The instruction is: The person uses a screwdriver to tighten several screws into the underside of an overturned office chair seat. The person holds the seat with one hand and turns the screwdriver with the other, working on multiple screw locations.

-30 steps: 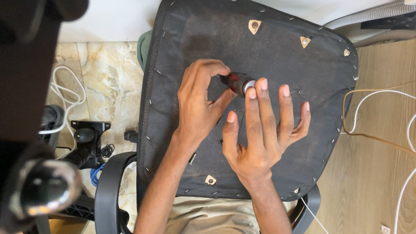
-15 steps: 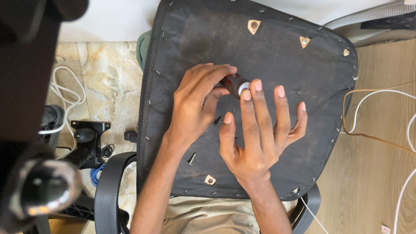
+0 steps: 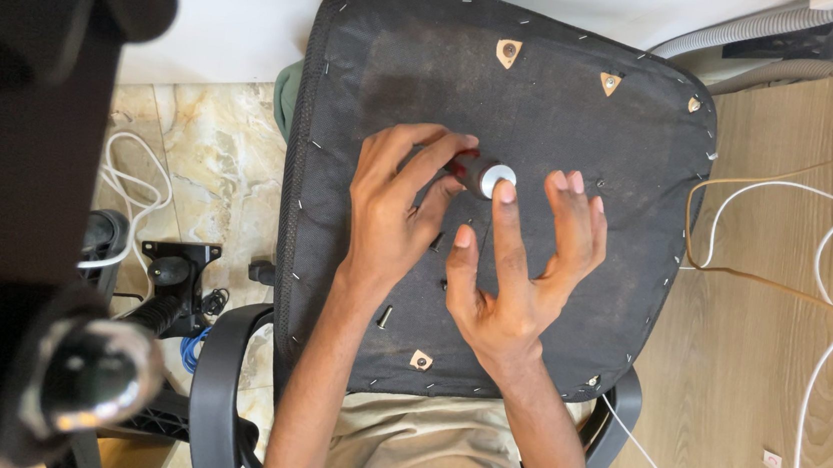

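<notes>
Head view, looking down on upturned chair seat [image 3: 549, 95], black fabric underside, staples round the rim. Seat lies across person's lap.

L hand [image 3: 393, 212]: fingers curled round a short tool w/ red-and-black handle [image 3: 470, 168], gripped near seat centre. Handle's round silver-white end cap faces up at the camera. Tip hidden under hand, can't tell what it bears on.

R hand [image 3: 519, 263]: open, fingers spread, palm down on fabric just right of the handle. Index fingertip touches or nearly touches the end cap; holds nothing. The two hands sit close together, thumbs near each other.

On the seat: three small tan triangular patches w/ bolt holes along far edge, one more [image 3: 421, 360] near edge by the lap. Loose dark bolt [image 3: 384, 316] lies on fabric near L wrist.

Round about: marble-pattern floor tile left, wood-look floor right. White cables [image 3: 832, 301] loop on wood floor; grey corrugated hose [image 3: 736, 31] top right. Chair armrest [image 3: 217, 387] curved, black, lower left. Chair base parts and blurred black shape far left. No labels or packages legible.
</notes>
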